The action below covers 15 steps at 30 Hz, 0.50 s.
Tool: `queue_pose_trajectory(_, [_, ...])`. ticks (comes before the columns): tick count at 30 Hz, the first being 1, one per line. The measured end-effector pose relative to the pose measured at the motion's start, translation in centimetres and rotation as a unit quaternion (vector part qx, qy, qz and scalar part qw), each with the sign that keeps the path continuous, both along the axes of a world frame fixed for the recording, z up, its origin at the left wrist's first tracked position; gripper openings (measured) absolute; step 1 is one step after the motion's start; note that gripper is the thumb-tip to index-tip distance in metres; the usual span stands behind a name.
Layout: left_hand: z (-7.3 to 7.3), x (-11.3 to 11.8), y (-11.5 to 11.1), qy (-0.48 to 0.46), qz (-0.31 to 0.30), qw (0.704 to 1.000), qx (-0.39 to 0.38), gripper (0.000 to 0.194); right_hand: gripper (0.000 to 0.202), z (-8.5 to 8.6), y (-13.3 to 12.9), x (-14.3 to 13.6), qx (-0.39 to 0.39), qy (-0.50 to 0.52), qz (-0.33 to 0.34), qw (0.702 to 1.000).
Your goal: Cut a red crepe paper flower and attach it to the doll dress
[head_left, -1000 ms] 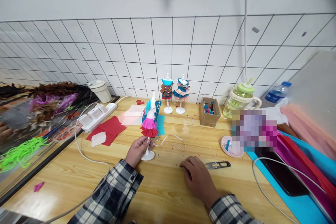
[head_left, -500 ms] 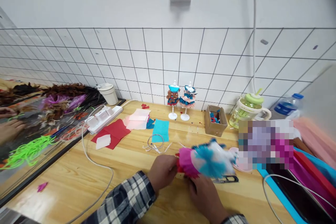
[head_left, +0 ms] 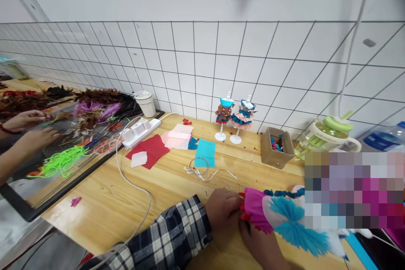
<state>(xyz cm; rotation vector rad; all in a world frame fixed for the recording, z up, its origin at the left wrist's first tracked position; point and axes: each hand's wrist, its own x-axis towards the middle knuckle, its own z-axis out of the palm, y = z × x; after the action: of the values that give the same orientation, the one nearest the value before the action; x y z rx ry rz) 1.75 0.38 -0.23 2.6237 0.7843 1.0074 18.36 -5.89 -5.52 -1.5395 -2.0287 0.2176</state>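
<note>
A paper dress form in magenta, white and blue lies on its side at the lower right, a red frill at its left end. My left hand is closed at that frilled end. My right hand is closed under the magenta part, its fingertips partly hidden by it. A fan-shaped blue tassel spreads over the dress. Just beyond my hands, a thin white ribbon and a metal ring lie by a blue paper sheet.
Two small dressed stands stand by the wall, left of a cardboard box and a green-lidded jug. A power strip, red paper and white cup are leftward. Another person's hands work at far left.
The view has turned rightwards-to-left, so table items appear further right. The dress has moved rightward in the picture with both hands, and its blue tassel shows more fully.
</note>
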Motion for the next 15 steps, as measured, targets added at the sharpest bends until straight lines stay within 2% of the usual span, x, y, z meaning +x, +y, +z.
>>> queue_pose_trajectory(4, [0.0, -0.3, 0.3, 0.011, -0.013, 1.000, -0.026, 0.024, 0.024, -0.3, -0.5, 0.7, 0.022, -0.071, -0.018, 0.997])
queue_pose_trajectory(8, [0.0, -0.9, 0.8, -0.004, -0.008, 0.997, -0.075, 0.023, 0.018, 1.0, -1.1, 3.2, 0.031, -0.126, -0.065, 0.989])
queue_pose_trajectory(10, [-0.1, -1.3, 1.1, -0.026, -0.003, 0.991, -0.128, 0.023, 0.020, 1.8, -1.2, 4.6, 0.039, -0.147, -0.095, 0.984])
queue_pose_trajectory(12, [-0.1, -1.5, 1.5, -0.060, 0.008, 0.979, -0.196, 0.025, 0.035, 2.4, -1.2, 5.6, 0.034, -0.144, -0.098, 0.984])
queue_pose_trajectory(15, [-0.1, -1.6, 1.8, -0.133, 0.033, 0.948, -0.286, 0.031, 0.033, 2.4, -1.2, 6.3, 0.017, -0.134, -0.099, 0.986])
